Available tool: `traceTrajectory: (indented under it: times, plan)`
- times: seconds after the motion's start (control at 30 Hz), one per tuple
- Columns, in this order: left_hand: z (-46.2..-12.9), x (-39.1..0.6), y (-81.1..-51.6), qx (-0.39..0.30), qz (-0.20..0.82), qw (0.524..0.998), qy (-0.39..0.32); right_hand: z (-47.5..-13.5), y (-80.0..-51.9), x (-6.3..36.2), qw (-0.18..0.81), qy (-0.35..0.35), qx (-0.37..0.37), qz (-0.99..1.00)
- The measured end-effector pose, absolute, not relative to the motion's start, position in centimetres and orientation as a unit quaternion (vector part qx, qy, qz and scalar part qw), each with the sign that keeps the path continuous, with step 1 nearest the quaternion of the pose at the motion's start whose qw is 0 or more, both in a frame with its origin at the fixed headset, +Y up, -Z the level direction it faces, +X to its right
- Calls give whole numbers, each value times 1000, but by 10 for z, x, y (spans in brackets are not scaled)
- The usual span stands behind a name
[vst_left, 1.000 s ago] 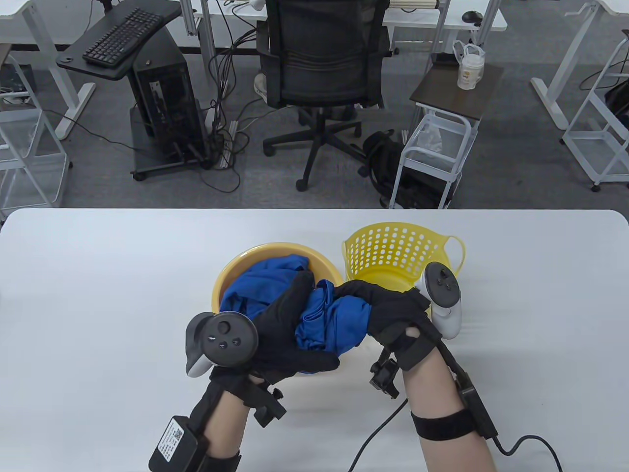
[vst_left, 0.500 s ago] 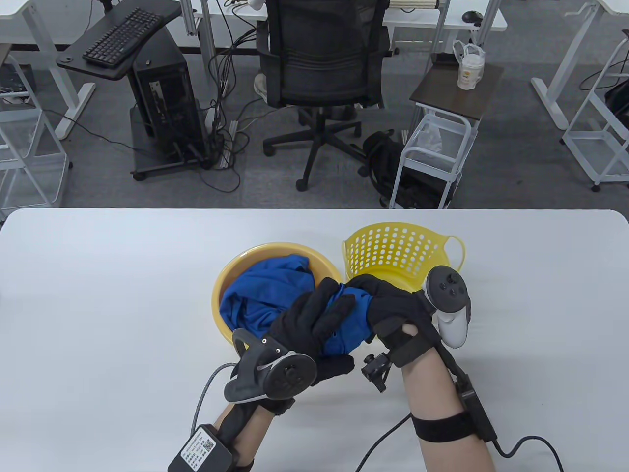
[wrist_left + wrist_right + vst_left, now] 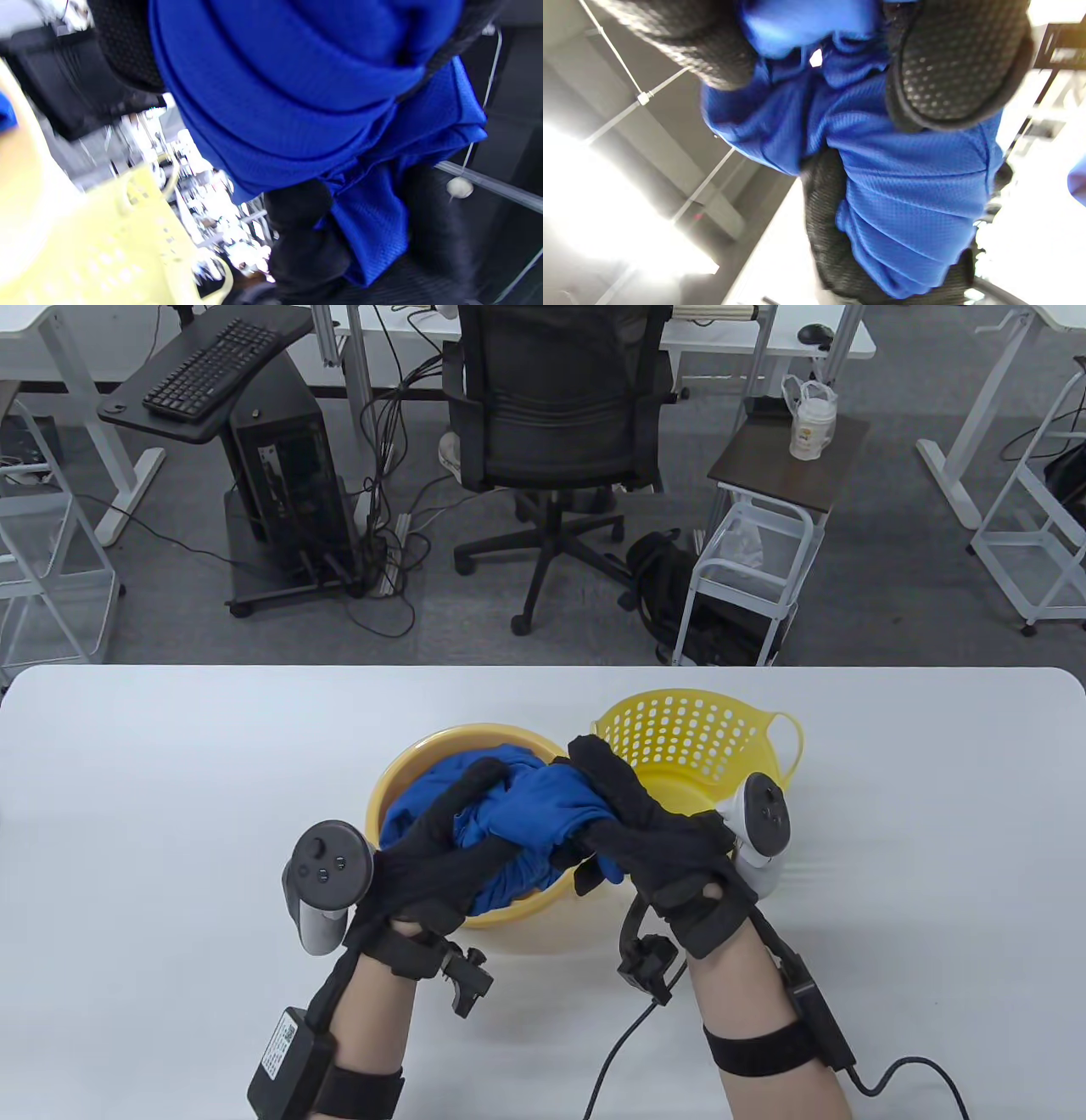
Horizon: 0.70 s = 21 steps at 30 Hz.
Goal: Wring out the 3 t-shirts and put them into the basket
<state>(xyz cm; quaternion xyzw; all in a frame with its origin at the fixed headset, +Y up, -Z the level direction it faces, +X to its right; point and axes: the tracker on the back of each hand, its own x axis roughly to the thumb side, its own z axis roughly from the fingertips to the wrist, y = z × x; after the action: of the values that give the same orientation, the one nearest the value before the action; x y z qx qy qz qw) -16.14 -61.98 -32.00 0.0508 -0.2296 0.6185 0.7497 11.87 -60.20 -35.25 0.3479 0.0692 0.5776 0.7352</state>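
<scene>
Blue t-shirt (image 3: 297,80): bunched in thick folds, filling upper frame, loose end hanging lower right. Black gloved fingers (image 3: 301,237) gripping cloth from below. Yellow perforated basket (image 3: 127,250): lower left, blurred, handle loop visible. Background blurred, indistinct.

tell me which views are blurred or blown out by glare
Table view: sharp and evenly lit. Left wrist view: basket and background smeared by motion blur, blue t-shirt fairly crisp. Right wrist view: blown-out glare at the lower left and right edge, though the shirt's mesh and glove fingers are clear.
</scene>
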Motion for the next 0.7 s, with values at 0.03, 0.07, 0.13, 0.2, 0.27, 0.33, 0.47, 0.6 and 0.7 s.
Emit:
traceTrajectory:
  times: [0.03,0.07,0.13,0.2,0.27,0.33,0.47,0.6,0.7]
  plan:
    - [-323,-161,-621,12,643,718,-266,-355,-602,124,756,49,329,564]
    - [-324,-161,-622,-14,653,695,-301,-356,-602,128,768,28,310,559]
    - [-324,-154,-624,-79,683,633,-357,-359,-599,136,750,-41,306,585]
    - [-324,-146,-625,-90,695,605,-377,-357,-599,133,709,-60,295,638]
    - [-325,-138,-629,-106,718,567,-390,-352,-601,124,679,-112,276,671]
    - [-325,-134,-633,-108,758,524,-373,-347,-602,112,636,-163,275,702]
    - [-324,-156,-629,-24,748,592,-301,-338,-595,96,537,-185,347,746]
    - [-320,-174,-621,59,678,682,-269,-342,-598,93,601,-92,366,704]
    - [-317,-174,-618,83,667,696,-254,-342,-597,89,611,-31,408,678]
